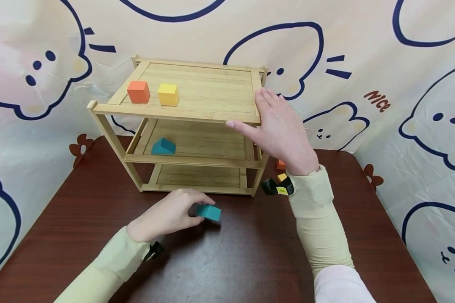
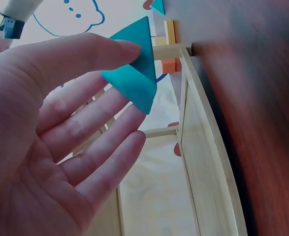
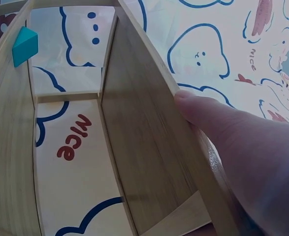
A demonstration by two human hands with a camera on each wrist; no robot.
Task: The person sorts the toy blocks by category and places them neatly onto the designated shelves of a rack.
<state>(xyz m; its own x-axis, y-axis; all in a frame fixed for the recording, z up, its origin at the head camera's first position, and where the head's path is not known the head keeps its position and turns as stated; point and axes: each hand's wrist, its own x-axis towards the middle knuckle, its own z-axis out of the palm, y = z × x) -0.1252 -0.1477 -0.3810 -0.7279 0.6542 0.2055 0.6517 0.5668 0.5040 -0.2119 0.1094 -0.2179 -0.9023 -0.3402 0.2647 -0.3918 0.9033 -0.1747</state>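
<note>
My left hand (image 1: 168,213) pinches a teal triangular block (image 1: 211,213) between thumb and fingers, low in front of the wooden rack. In the left wrist view the thumb lies across this teal block (image 2: 143,84), with the fingers behind it. My right hand (image 1: 282,128) rests on the right end of the rack's top shelf (image 1: 212,86), fingers straight and thumb along the front edge. A second teal triangular block (image 1: 164,147) lies on the middle shelf, left of centre. An orange cube (image 1: 138,92) and a yellow cube (image 1: 168,95) sit on the top shelf, toward its front left.
The three-tier rack stands on a dark brown table (image 1: 242,261) before a cartoon-printed cloth (image 1: 182,38). Right of the rack, partly hidden by my right arm, are an orange block (image 1: 280,164) and a yellow block (image 1: 282,177). The bottom shelf (image 1: 199,176) sits close above the table.
</note>
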